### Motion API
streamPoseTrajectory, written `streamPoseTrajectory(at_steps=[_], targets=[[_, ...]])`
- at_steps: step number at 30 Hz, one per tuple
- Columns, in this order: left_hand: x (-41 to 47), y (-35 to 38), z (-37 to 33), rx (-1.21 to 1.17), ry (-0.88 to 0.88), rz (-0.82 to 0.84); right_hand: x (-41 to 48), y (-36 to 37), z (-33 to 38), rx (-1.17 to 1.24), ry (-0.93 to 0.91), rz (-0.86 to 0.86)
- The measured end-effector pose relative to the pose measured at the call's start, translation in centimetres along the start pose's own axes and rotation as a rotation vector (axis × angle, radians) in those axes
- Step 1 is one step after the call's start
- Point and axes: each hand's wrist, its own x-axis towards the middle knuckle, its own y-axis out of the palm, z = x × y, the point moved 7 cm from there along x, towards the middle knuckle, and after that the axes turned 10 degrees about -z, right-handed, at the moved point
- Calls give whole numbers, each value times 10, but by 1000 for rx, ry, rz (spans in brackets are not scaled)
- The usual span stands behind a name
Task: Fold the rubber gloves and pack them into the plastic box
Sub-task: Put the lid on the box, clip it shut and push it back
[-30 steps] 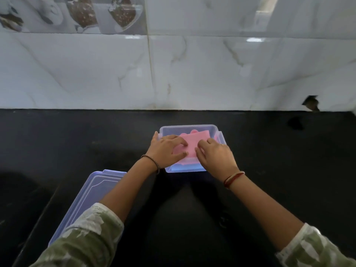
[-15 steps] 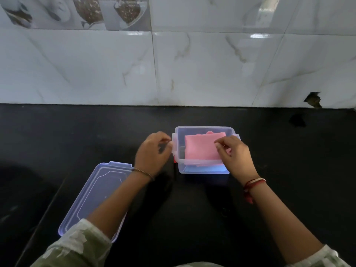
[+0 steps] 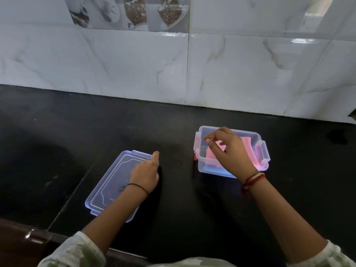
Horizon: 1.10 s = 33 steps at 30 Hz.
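Loosely curled and holding nothing, the right hand [image 3: 229,151] hovers over the clear rectangular plastic box [image 3: 263,151] containing folded pink rubber gloves [image 3: 247,144]. Left of the box, the left hand [image 3: 145,174] rests, empty, on the translucent lid [image 3: 111,182], the nearer hand for closing.

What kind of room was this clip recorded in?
Most likely a home kitchen: a black stone counter, glossy marble-look wall tiles with a row of food-picture tiles, and a cupboard handle below the counter edge.
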Motion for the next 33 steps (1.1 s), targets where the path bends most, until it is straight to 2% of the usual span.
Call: streamPoseTrajectory(at_steps=[4, 5, 7, 12, 16, 19, 21, 22, 24, 27, 30, 32, 33], targets=[[-1, -17, -5, -71, 2, -1, -10, -5, -8, 13, 32, 24], [2, -31, -8, -84, 18, -43, -12, -7, -10, 21, 49, 20], [10, -72, -17, -143, 101, -235, -13, -14, -12, 51, 78, 10], [24, -190, -36, -521, 139, -623, -14, -37, -12, 228, 206, -90], [20, -262, -71, -981, 286, -777, -20, -50, -12, 507, 451, -146], [12, -265, -115, -1284, 361, -707, -31, -42, -10, 1002, 750, -28], [5, -243, -143, -1388, 357, -614, -34, -44, -2, 1270, 814, 83], [1, -230, -153, -1409, 355, -564, -34, -47, -3, 1363, 818, 76], [-3, -201, -166, -1407, 346, -445, -35, -58, -20, 1437, 855, -96], [3, -153, -164, -1465, 234, -117, -43, -85, -57, 1256, 863, -393], [10, -104, -149, -1539, 32, 216, -52, -98, -85, 871, 870, -408], [15, -80, -137, -1436, -89, 279, -58, -96, -99, 565, 906, -372], [20, -70, -130, -1326, -131, 242, -59, -94, -104, 407, 907, -354]])
